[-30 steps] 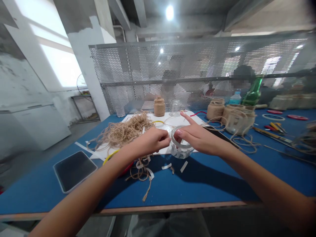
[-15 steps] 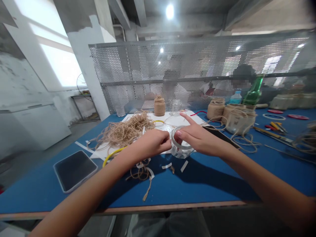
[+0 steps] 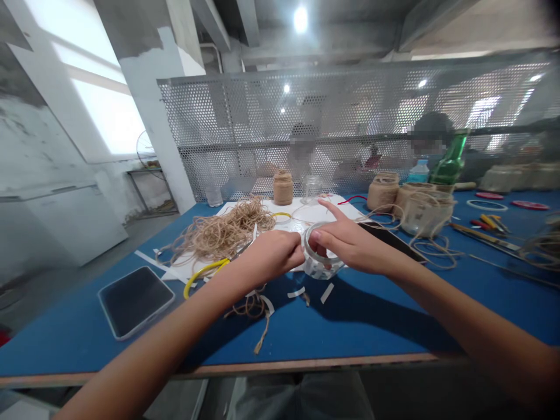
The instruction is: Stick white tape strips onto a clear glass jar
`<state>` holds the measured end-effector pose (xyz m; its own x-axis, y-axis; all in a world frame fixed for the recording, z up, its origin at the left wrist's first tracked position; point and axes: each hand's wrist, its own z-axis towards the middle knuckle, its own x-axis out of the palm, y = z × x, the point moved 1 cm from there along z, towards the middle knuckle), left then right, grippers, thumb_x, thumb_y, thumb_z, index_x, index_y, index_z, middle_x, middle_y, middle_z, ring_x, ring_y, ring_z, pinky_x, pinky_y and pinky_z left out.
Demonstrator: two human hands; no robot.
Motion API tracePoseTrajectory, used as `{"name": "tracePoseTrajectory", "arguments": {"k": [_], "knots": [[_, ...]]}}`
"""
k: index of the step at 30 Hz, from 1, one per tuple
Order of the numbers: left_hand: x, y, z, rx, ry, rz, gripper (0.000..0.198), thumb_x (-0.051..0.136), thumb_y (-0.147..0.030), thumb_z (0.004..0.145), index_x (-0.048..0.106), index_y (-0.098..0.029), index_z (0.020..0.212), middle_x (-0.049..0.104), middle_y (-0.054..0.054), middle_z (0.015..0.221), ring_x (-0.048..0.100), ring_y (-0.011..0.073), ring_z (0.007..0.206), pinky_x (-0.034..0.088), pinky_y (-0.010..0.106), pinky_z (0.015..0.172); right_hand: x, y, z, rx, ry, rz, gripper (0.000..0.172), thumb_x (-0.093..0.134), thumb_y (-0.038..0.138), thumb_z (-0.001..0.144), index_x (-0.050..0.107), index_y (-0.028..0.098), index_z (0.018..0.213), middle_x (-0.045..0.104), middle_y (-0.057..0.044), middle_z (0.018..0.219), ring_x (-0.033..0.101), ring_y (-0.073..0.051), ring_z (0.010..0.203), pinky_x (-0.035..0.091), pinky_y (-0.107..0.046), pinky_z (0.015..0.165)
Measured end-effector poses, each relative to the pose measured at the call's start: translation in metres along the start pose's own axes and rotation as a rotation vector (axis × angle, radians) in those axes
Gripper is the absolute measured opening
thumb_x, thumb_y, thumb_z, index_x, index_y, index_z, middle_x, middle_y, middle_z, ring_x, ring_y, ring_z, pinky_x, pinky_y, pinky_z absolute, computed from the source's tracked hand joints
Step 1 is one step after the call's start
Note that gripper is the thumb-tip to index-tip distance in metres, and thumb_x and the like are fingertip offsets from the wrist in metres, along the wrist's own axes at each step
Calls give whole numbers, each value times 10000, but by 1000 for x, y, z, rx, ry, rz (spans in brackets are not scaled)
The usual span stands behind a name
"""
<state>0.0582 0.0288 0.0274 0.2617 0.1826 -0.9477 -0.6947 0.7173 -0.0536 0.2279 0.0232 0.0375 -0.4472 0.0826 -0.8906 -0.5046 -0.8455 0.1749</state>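
A small glass jar [image 3: 321,262] with white paper strips stuck on its side stands at the edge of a white board, and a clear band circles its rim. My right hand [image 3: 354,245] grips the jar from the right, its thumb at the rim and index finger pointing up and away. My left hand [image 3: 273,254] meets the jar's left side with its fingers curled together. Anything pinched in those fingers is hidden. A loose pile of jute twine [image 3: 223,233] lies just beyond my left hand.
The blue worktable [image 3: 350,326] holds a black tablet [image 3: 135,297], a yellow ring [image 3: 203,275], white strips and twine scraps. Twine-wrapped jars [image 3: 422,213], a green bottle [image 3: 450,160] and hand tools stand to the right. A perforated metal screen [image 3: 280,116] runs behind the table, with people beyond it.
My left hand and forearm have shifted slightly right, uncovering more of the yellow ring. The jar stays in about the same place between my hands.
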Motion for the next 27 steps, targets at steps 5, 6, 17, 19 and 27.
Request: {"name": "tracePoseTrajectory", "arguments": {"k": [5, 6, 17, 19, 27], "knots": [[1, 0, 0, 12, -6, -17, 284, 365, -270, 832, 510, -142, 624, 501, 2, 547, 386, 89, 486, 268, 210, 500, 0, -1, 0, 0, 1, -2, 402, 185, 214, 923, 435, 175, 611, 534, 64, 597, 520, -76, 620, 8, -368, 1103], [1, 0, 0, 14, -7, -23, 284, 364, -265, 832, 506, -141, 620, 499, 2, 548, 388, 88, 491, 269, 209, 502, 0, -1, 0, 1, 1, -3, 402, 184, 216, 924, 437, 175, 614, 534, 64, 597, 521, -76, 619, 6, -370, 1102], [-2, 2, 1, 24, 47, -88, 250, 403, -250, 788, 483, -141, 578, 396, -35, 481, 301, 67, 452, 208, 207, 470, -2, 2, -2, 11, 16, 33, 417, 188, 205, 926, 438, 180, 593, 531, 77, 562, 507, -72, 588, -16, -358, 1101], [-3, 2, 1, 18, 53, -78, 242, 406, -249, 780, 486, -141, 579, 397, -34, 483, 294, 66, 452, 207, 205, 471, -2, 2, -1, 10, 15, 48, 418, 190, 207, 925, 438, 180, 589, 536, 76, 563, 507, -73, 586, -9, -364, 1100], [-3, -6, 2, -19, 32, 12, 221, 415, -233, 762, 535, -141, 600, 472, -9, 510, 294, 75, 449, 230, 209, 475, -1, 0, -2, 6, -8, 55, 407, 202, 218, 920, 433, 176, 586, 534, 63, 586, 499, -75, 586, 58, -364, 1092]]}}
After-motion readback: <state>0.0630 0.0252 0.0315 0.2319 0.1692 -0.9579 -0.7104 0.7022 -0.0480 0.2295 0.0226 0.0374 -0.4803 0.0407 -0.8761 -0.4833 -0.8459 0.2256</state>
